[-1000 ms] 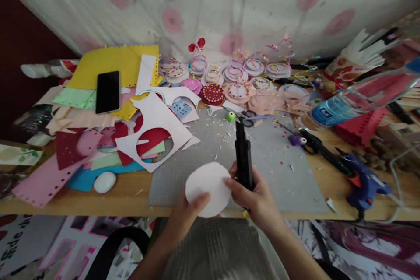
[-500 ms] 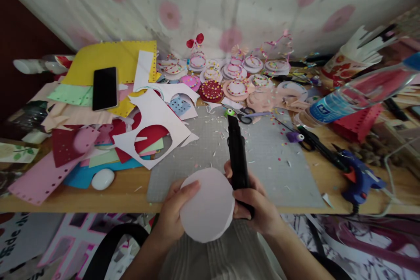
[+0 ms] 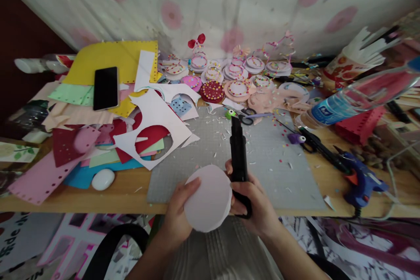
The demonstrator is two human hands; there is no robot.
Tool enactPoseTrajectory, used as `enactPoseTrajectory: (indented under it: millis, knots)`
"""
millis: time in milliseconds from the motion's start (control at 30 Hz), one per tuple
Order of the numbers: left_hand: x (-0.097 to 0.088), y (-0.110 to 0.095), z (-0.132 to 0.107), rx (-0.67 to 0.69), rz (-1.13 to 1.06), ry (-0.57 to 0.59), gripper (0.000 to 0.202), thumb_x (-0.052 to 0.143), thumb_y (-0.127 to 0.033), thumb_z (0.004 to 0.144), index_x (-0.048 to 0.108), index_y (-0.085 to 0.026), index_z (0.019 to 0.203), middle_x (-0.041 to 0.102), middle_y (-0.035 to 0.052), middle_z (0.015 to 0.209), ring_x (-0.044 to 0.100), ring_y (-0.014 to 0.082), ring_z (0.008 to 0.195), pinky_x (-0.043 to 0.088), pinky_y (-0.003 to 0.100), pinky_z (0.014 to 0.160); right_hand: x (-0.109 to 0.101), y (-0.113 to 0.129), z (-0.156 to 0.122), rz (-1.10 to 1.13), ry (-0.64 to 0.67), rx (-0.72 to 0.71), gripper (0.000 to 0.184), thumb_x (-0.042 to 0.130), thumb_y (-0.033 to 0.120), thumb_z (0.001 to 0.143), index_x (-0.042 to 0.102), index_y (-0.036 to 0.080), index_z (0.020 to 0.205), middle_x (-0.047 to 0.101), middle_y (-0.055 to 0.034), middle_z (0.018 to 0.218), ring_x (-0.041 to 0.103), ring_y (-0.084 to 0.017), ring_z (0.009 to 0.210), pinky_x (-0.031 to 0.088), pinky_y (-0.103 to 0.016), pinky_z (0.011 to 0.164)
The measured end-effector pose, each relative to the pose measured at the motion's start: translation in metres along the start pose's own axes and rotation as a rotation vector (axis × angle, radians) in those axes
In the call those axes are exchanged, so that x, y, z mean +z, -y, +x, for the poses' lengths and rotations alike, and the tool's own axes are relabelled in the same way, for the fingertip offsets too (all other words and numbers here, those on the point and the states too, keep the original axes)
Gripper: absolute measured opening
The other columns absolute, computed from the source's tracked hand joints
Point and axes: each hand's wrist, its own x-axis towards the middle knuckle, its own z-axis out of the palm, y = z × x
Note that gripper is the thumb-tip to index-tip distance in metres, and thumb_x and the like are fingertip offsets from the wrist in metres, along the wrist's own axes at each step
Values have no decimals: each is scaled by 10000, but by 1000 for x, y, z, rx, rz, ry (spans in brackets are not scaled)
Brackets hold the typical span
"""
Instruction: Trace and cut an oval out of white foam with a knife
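Observation:
A round white disc [image 3: 207, 199], cut from thin sheet, is pinched in my left hand [image 3: 180, 208], with the thumb on its upper face. My right hand [image 3: 254, 201] is closed round the handle of what look like black scissors [image 3: 238, 151]. Their blades point away from me over the mat, and my fingers partly hide the handle. The right fingers are close by the disc's right edge; whether they touch it I cannot tell. White sheet offcuts [image 3: 166, 116] with a round hole lie to the left of the hands.
A grey cutting mat [image 3: 269, 162] strewn with scraps covers the table's middle. Decorated round pieces [image 3: 213, 91] line the back. A phone [image 3: 106, 89] rests on coloured sheets at left. At right are a water bottle [image 3: 328, 111] and a blue glue gun [image 3: 362, 179].
The disc has tipped slightly and shifted a little right and up with my left hand. The black tool has turned slightly, its tip a bit further right. Both grips are kept.

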Motion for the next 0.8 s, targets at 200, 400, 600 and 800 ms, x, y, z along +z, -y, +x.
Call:
enactPoseTrajectory:
  millis: [200,400,600,800]
  knots:
    - [-10,1,11,490,348,-6,359,778,-416,718,749,-161,969,755,74,957,685,248,936,546,287,815,-20,-5,10,-324,-166,-199,328,690,414,814,473,210,952,527,63,688,303,-28,420,236,-185,402]
    - [-26,-11,12,528,923,355,219,626,-274,852,725,-168,1016,745,40,904,680,187,825,535,242,742,-30,-6,11,-611,-225,-210,315,690,443,809,508,209,917,458,60,687,329,-61,478,272,-203,416]
    - [-16,-16,6,598,1010,301,243,552,-308,909,694,-165,773,647,-4,606,599,131,557,477,194,532,-31,-7,13,-943,-134,-379,204,592,393,877,538,208,945,556,12,782,528,-130,686,455,-222,611]
    - [-18,-8,25,824,1007,279,272,494,-194,935,692,-150,1116,737,88,1071,692,198,987,528,272,879,-43,6,-8,-1320,-64,-525,364,440,320,991,418,230,1343,659,-42,1018,637,-150,819,495,-230,704]
